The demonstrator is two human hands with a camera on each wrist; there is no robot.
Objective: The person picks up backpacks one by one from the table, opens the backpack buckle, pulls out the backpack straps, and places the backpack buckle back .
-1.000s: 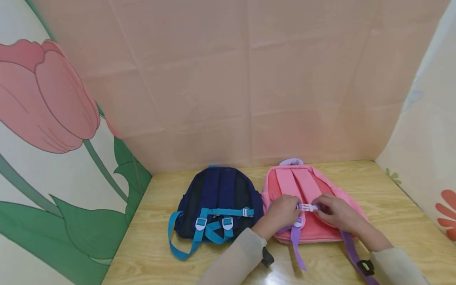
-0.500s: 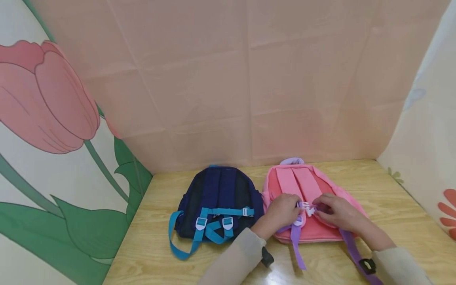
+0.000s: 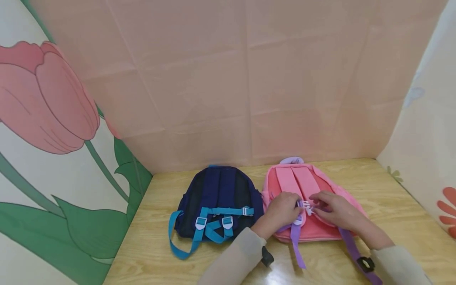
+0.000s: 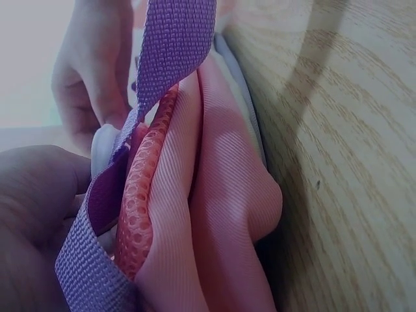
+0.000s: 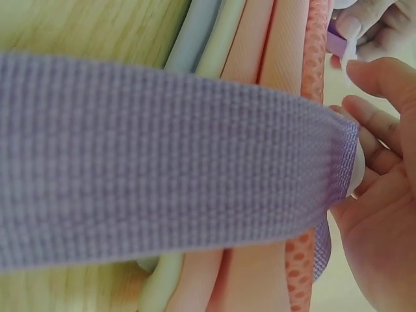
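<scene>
A pink backpack [image 3: 320, 186] lies on the table with its shoulder straps facing up. Across its back, my left hand [image 3: 283, 209] pinches one half of a white side-release buckle [image 3: 304, 204] on a purple strap. My right hand [image 3: 338, 211] has its thumb and fingers at the buckle's other half [image 3: 309, 211], which tilts downward beside the first. Whether the two halves touch is hard to tell. In the right wrist view, wide purple webbing [image 5: 162, 162] covers much of the pack, and the right thumb [image 5: 374, 71] meets the white plastic.
A navy backpack [image 3: 213, 186] with blue straps lies left of the pink one, touching its side. Loose purple strap ends [image 3: 297, 245] hang toward the front of the wooden table [image 3: 149, 237]. A pink-brown sheet [image 3: 213, 99] stands behind.
The buckle halves were in line a second ago; the right-hand half has since tipped downward. My right fingers have shifted slightly left, while the left hand stays nearly still.
</scene>
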